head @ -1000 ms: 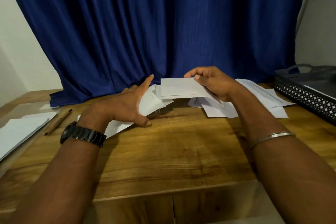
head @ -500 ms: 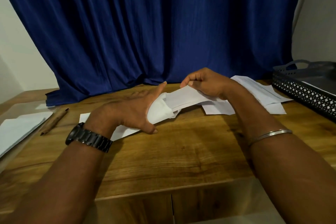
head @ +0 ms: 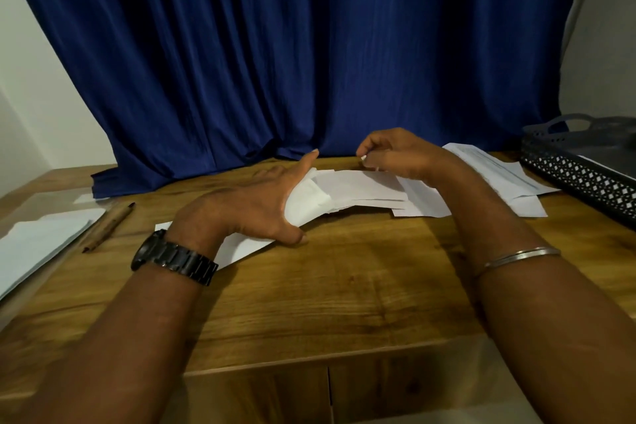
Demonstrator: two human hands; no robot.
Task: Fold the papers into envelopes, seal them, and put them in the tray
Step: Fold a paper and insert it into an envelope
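Well left of the tray [head: 578, 172], the left hand [head: 254, 210] gripped the envelope [head: 306, 203] mouth, thumb under, fingers spread over. The folded paper [head: 361, 186] looked partly inside; the right hand [head: 399, 155], nearer the tray, pinched its far edge. Step: insertion. Next probably needs paper pushed fully in, then flap sealed.

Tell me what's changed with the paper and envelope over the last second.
The right hand lowered the folded paper toward the table and slid it leftward, deeper into the envelope; whether it still pinches the paper is hidden. The left hand kept gripping the envelope's mouth open. The tray, pencil and loose sheets stayed put.
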